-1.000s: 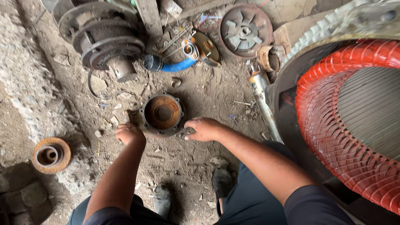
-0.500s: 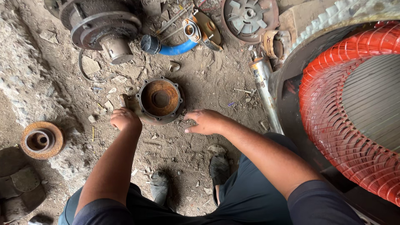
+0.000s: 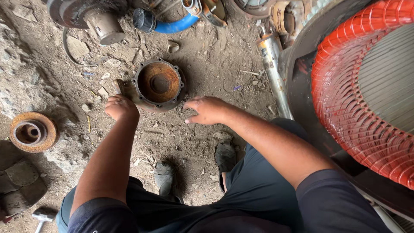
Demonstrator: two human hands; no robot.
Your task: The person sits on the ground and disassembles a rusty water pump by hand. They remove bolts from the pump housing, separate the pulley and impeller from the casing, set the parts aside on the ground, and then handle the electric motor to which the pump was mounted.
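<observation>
So the rusty round housing (image 3: pixel 158 84) sits on the dirt floor (image 3: pixel 207 64), open side up, ring of bolt holes around its flange, middle of the view and a bit up. It looks like it's resting flat on the ground, nothing bolted to it, and I can't see any tool on it, so I'd say whatever's being done with it is at an early, hands-on stage.

My left hand (image 3: pixel 120 107) is at about 8 o'clock from the housing, fingers curled in, right against the flange edge or something small beside it; I can't tell if it's actually gripping anything. My right hand (image 3: pixel 208 109) is at about 4 o'clock, fingers spread wide and palm down, empty, just beside the rim but not clearly touching.

Further out: a rusty pulley-like disc (image 3: pixel 32 131) at 9 o'clock, well apart. At 12 o'clock a blue hose elbow (image 3: pixel 172 26) and a heavy grey motor part (image 3: pixel 92 19). A metal pipe (image 3: pixel 274 73) lies at 2 o'clock, and a big red-wound coil (image 3: pixel 358 99) fills the right side. There's no bench here, just packed dirt with stones and scraps, an outdoor-ish workshop floor. My sandals (image 3: pixel 226 155) are at 6 o'clock.
</observation>
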